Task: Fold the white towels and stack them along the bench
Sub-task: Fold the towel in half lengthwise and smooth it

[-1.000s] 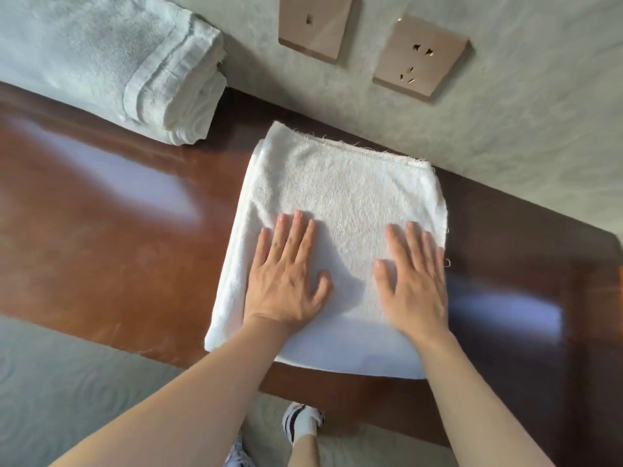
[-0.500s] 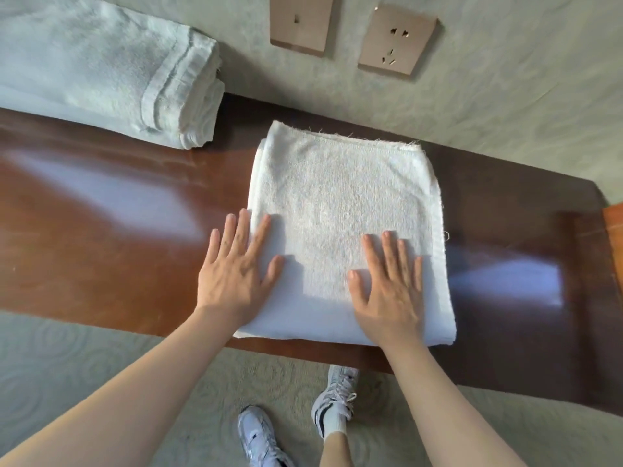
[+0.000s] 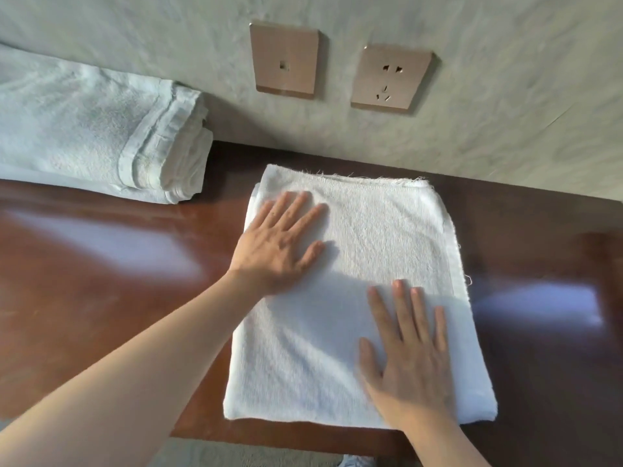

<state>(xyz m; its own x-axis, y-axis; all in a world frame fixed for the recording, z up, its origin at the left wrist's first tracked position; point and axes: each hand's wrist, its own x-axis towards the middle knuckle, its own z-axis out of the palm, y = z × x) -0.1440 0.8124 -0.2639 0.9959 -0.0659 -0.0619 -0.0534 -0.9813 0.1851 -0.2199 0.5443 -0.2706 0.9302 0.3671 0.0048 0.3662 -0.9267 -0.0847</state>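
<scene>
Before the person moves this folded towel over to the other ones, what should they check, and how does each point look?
1. Folded towel lies flat on the bench: ok.
2. Left hand flat on its far left part: ok.
3. Right hand flat on its near right part: ok.
4. Edges squared: not ok, the far edge is frayed and the layers sit slightly uneven.
5. Towel stack at left, apart from this towel: ok.
6. Stack's full height: cannot tell, partly out of frame.

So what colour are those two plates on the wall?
Both wall plates are a brushed bronze-gold, seen best in the head view.
</scene>
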